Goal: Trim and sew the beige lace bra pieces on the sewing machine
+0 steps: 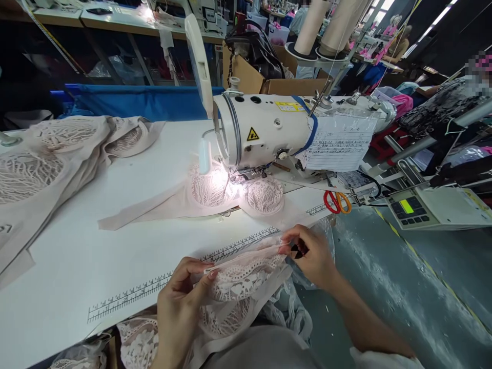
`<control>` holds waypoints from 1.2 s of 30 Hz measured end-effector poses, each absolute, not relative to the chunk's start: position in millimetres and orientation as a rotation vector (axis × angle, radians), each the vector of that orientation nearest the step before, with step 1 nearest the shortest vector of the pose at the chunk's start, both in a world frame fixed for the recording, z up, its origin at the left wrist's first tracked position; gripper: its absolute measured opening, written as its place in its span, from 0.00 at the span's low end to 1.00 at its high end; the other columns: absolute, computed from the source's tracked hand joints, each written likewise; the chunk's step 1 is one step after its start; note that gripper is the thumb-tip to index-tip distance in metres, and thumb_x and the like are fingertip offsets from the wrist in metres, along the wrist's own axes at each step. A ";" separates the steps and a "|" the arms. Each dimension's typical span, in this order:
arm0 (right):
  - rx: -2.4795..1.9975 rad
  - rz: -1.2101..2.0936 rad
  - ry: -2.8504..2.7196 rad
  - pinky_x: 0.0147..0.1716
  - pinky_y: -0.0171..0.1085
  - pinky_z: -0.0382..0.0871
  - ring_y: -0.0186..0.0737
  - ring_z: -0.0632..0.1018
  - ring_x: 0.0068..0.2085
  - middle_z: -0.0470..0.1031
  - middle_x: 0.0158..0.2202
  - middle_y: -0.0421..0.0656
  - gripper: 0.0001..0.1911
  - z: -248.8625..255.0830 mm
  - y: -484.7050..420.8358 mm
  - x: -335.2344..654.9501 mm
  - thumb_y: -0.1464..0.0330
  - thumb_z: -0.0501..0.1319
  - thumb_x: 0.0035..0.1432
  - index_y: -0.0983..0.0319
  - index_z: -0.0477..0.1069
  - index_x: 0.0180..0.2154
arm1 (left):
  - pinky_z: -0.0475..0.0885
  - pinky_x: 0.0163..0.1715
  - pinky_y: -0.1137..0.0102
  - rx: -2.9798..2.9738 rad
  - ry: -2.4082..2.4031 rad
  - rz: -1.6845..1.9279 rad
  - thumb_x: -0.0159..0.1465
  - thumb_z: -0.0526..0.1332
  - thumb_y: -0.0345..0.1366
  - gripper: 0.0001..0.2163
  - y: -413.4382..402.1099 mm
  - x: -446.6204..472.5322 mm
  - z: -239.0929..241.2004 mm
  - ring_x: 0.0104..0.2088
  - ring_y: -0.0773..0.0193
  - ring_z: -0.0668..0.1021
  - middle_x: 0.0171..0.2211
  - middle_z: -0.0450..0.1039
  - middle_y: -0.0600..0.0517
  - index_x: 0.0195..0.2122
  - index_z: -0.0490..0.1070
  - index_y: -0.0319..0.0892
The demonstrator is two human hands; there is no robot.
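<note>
Head view of a sewing station. The left hand (180,302) and right hand (313,256) hold a lace piece (246,274) stretched between them at the near edge of the white worktop (115,246), just over the printed ruler (154,284). Left fingers (209,277) are closed, pinching the piece's left end between thumb and forefinger; right fingers (286,248) are closed on its right end and also grip a small dark tool (300,250), whose kind cannot be told. More lace hangs from the piece down toward the lap. Behind it, a second lace garment (230,192) lies under the needle of the sewing machine (269,130), lit by the machine's lamp (205,154). A stack of similar garments (49,159) rests at the worktop's far left. Red-and-orange scissors (337,201) lie on the worktop right of the machine, near a control panel (430,207) with a green display. Two thread cones (326,23) stand behind the machine
</note>
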State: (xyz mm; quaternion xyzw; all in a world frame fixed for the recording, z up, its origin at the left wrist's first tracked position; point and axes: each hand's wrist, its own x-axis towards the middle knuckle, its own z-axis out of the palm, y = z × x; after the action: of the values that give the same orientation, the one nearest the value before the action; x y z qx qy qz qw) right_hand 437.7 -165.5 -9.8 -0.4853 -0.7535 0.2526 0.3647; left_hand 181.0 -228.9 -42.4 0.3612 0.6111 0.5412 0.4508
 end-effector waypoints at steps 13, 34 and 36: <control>-0.971 1.387 -1.888 0.23 0.33 0.57 0.32 0.64 0.25 0.68 0.25 0.38 0.13 32.1 -150.4 457.2 0.60 0.68 0.58 0.61 0.74 0.27 | 0.72 0.37 0.71 0.836 1.168 1.237 0.54 0.74 0.40 0.08 -218.5 175.1 -42.0 0.40 0.58 0.76 0.36 0.73 0.49 0.26 0.77 0.44; -0.944 1.259 -2.089 0.22 0.28 0.56 0.28 0.62 0.24 0.65 0.24 0.33 0.12 14.9 -151.3 446.0 0.61 0.70 0.57 0.61 0.72 0.36 | 0.68 0.32 0.69 1.273 0.906 1.008 0.66 0.62 0.38 0.11 -199.6 213.4 -11.8 0.35 0.59 0.74 0.33 0.69 0.47 0.26 0.73 0.43; -0.928 1.243 -2.110 0.23 0.29 0.59 0.29 0.66 0.26 0.71 0.28 0.37 0.11 17.6 -150.1 444.7 0.61 0.68 0.59 0.62 0.73 0.35 | 0.68 0.33 0.69 1.272 0.907 1.001 0.66 0.63 0.39 0.11 -199.7 213.6 -12.5 0.36 0.58 0.74 0.34 0.70 0.47 0.26 0.73 0.43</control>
State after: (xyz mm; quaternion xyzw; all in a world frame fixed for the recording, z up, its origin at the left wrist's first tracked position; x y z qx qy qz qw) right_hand 444.7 -150.1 17.6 -0.3423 -0.7784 0.4584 0.2584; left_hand 213.6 -199.7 -12.5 0.5487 0.3911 0.4317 0.5997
